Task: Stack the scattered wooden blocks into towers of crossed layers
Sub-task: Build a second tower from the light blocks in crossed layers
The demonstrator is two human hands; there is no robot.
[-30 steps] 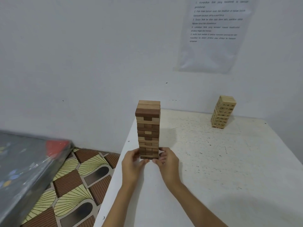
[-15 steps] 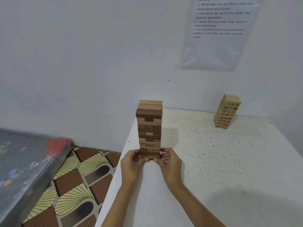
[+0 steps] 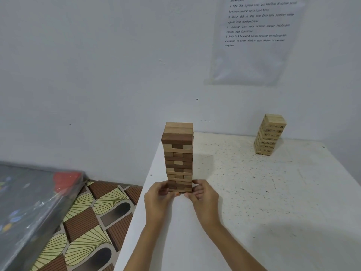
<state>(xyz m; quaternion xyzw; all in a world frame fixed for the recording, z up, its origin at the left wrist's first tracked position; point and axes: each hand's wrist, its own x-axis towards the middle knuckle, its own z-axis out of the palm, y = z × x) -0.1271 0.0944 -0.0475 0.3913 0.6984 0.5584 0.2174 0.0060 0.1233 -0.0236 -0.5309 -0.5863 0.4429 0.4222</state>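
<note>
Wooden blocks in dark and pale browns stood as a tall tower (image 3: 178, 157) of crossed layers at the centre of the frame, close to the left edge of the white speckled worktop (image 3: 273, 202). The left hand (image 3: 159, 196) and the right hand (image 3: 203, 194) gripped its lowest layers from either side, fingers curled round the base. A second, pale tower (image 3: 269, 134) with numbers on its blocks stood well apart in the upper right, near the wall. A printed sheet (image 3: 254, 42) hung above it. Patterned floor (image 3: 88, 222) and a plastic-wrapped dark object (image 3: 29, 202) filled the lower left
</note>
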